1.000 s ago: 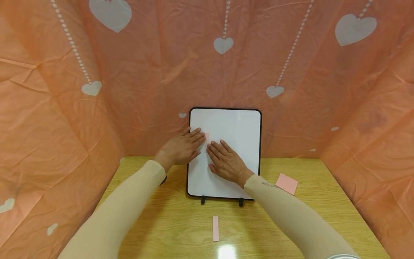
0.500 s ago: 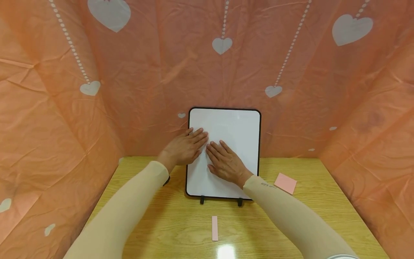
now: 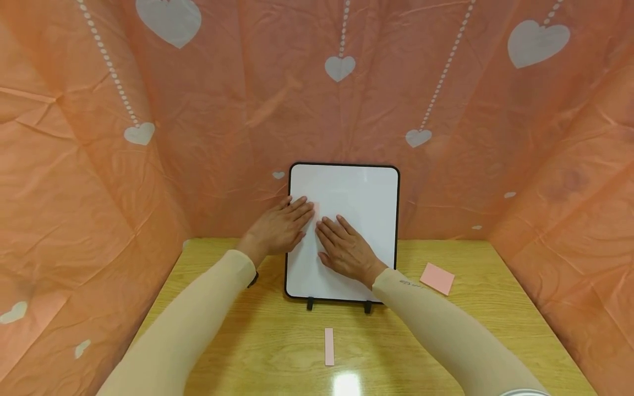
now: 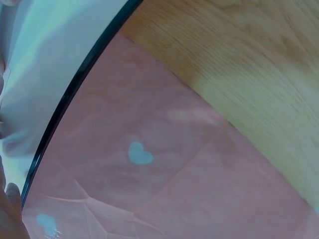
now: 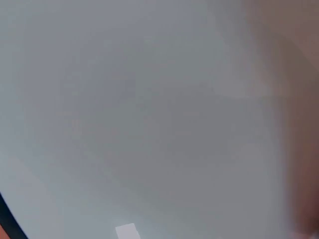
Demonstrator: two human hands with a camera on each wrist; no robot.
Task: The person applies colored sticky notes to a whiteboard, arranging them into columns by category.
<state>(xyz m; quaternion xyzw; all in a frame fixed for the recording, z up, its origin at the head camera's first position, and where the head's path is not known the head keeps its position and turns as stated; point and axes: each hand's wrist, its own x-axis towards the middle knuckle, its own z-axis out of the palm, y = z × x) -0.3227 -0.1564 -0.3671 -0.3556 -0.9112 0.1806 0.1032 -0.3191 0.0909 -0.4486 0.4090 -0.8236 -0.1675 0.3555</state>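
Note:
A small whiteboard (image 3: 366, 198) with a black frame stands upright on the table. On its face is a pale pink paper strip (image 3: 317, 209), partly hidden by the fingertips of my left hand (image 3: 278, 228). That hand lies flat with extended fingers, reaching over the board's left edge. Just right of the strip, my right hand (image 3: 346, 250) rests flat against the board, fingers straight. The left wrist view catches only parts of the left fingers (image 4: 11, 211) beside the black frame (image 4: 70, 94). Up close in the right wrist view, the board's white surface (image 5: 139, 124) fills most of the frame.
On the wooden table (image 3: 277, 352), a second pink strip (image 3: 329, 346) lies in front of the board. A pink pad of notes (image 3: 437, 279) sits to the right. Two black feet, one of them the left foot (image 3: 310, 303), support the board. Orange heart-patterned cloth (image 3: 446, 181) surrounds the table.
My left hand slid slightly right across the pink strip, covering it, then came back left, so part of the strip shows again. The right hand has stayed nearly still.

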